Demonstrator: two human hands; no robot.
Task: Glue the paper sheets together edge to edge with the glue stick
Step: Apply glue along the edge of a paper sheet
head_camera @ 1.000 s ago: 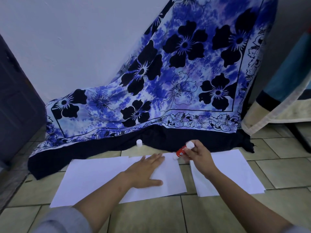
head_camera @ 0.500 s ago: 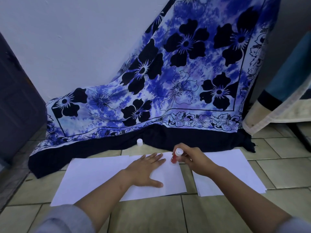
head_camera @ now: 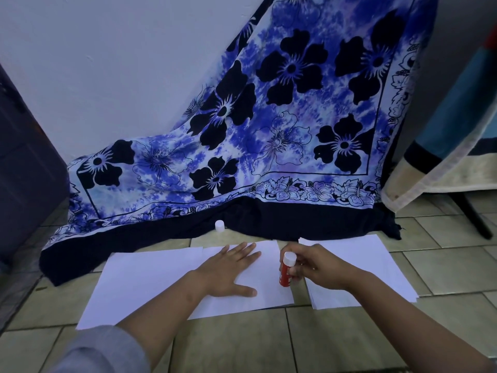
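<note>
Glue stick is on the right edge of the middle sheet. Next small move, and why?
Probably draw the glue stick on down that edge toward the near corner: the right hand holds it tip-down partway along the middle sheet, the left hand pins the paper flat, and the loose stack waits alongside.

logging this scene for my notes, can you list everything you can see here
red glue stick with white end: one, red and white, upright on the middle sheet's right edge
small white cap: one, white, on the floor by the cloth's dark hem
white paper sheets: two overlapping at left and centre, a separate stack at right
blue floral cloth: one, blue, white and black, draped against the wall
beige floor tiles: beige, under everything
left hand: flat on the middle sheet
right hand: gripping the glue stick
</note>
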